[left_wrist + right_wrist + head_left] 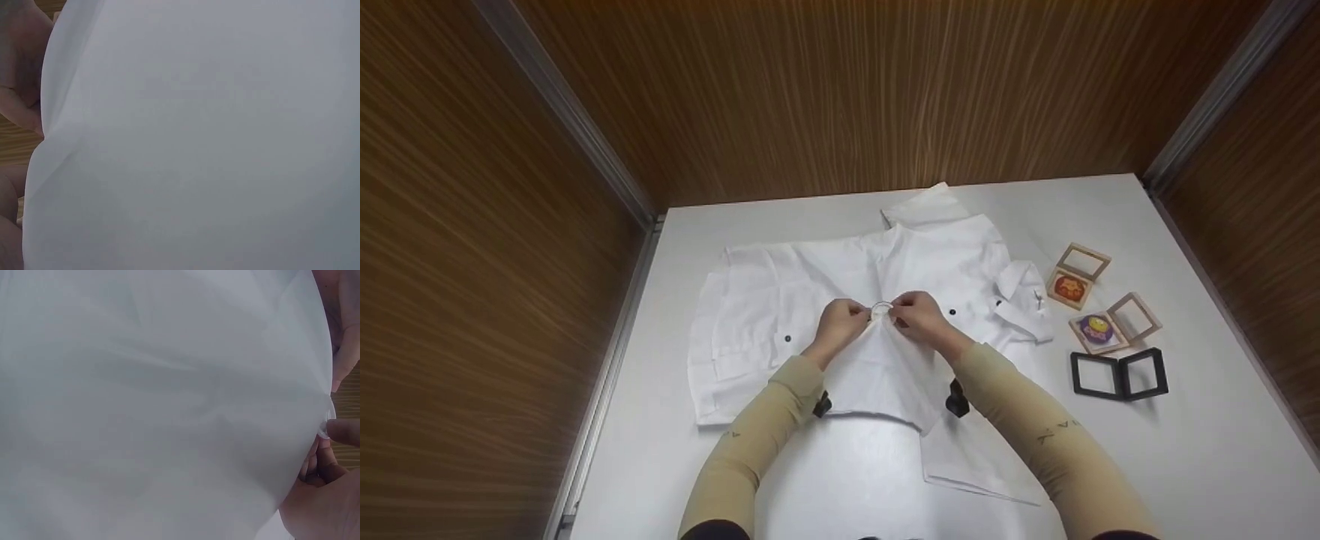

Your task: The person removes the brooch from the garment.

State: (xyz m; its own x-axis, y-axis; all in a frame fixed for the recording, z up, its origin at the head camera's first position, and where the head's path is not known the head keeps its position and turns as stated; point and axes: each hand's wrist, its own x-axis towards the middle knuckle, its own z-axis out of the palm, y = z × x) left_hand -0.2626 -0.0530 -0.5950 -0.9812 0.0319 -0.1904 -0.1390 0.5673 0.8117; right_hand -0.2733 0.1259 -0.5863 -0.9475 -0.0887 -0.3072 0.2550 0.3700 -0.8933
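A white shirt (825, 277) with small dark buttons lies spread out, its middle drawn up into a peak. At that peak is a small clear ring (880, 309) with white cloth bunched in it. My left hand (841, 324) pinches the ring and cloth from the left. From the right, my right hand (921, 319) pinches the same ring between thumb and fingers. In the right wrist view the clear ring (331, 421) shows at the cloth's edge among the fingers. Raised cloth (197, 135) fills most of the left wrist view and hides much of both hands.
Right of the shirt stand two open wooden frames, one with a red-orange piece (1070, 288), one with a purple-and-yellow piece (1096, 330). An open black double frame (1119, 375) lies nearer me. Brown wood-grain panels (840, 97) enclose the white table (840, 480) at back and sides.
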